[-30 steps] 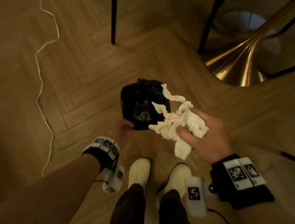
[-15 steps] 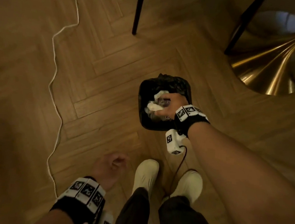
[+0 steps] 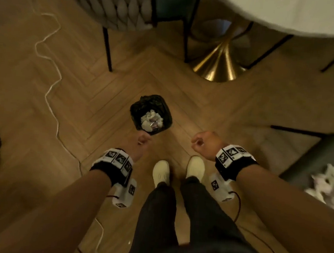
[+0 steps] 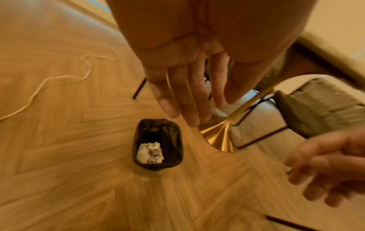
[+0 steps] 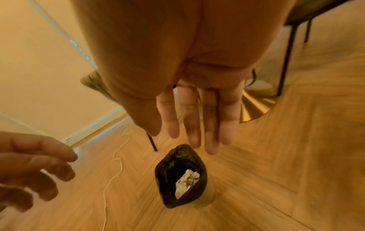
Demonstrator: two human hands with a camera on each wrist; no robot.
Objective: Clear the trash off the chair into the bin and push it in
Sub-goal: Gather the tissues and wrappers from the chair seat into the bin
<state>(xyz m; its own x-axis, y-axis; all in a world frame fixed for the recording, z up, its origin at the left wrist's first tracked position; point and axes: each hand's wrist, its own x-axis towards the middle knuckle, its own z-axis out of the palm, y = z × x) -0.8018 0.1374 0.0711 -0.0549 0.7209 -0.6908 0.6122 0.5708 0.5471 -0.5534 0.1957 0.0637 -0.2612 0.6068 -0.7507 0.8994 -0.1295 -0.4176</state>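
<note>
Crumpled white paper trash (image 3: 151, 121) lies inside one small bin lined with a black plastic bag (image 3: 143, 106), which stands on the wooden herringbone floor (image 3: 74, 90). More white trash (image 3: 330, 185) lies on one dark chair seat (image 3: 321, 152) at the right. Two hands hang above the floor: the left hand (image 4: 189, 87) and the right hand (image 5: 197, 112) both have straight, relaxed fingers and hold nothing. One gold table base (image 3: 218, 66) stands behind the bin.
</note>
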